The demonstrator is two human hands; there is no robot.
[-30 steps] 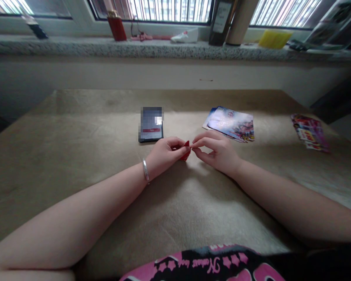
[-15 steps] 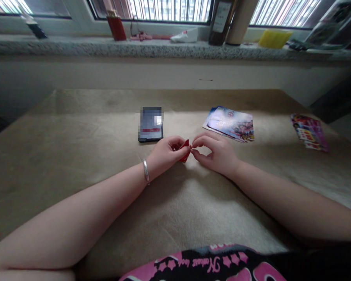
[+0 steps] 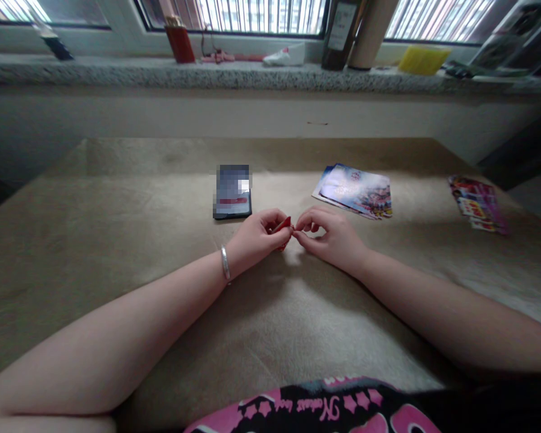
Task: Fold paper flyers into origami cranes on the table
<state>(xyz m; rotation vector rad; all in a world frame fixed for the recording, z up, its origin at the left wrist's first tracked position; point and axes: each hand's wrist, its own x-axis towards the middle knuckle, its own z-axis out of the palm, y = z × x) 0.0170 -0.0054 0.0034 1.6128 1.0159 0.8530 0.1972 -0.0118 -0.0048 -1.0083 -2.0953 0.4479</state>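
My left hand, with a silver bracelet at the wrist, is closed on a small red folded paper just above the middle of the table. A pointed corner of the paper sticks up past the thumb; much of the rest is behind the fingers. From the other side my right hand pinches at the paper's right edge, thumb and forefinger together. The fingertips of both hands nearly meet there. Behind my left hand lies a phone, its screen partly pixelated. A stack of glossy printed sheets lies beyond my right hand.
Pink and purple printed packets or cards lie at the table's right side. The tan-covered table ends at a wall below a granite sill. On the sill stand a red lighter-shaped object, a dark bottle and a yellow block.
My right fingers have closed a little more at the paper's edge, and the red paper has tilted slightly in my left hand. Everything else stays in place.
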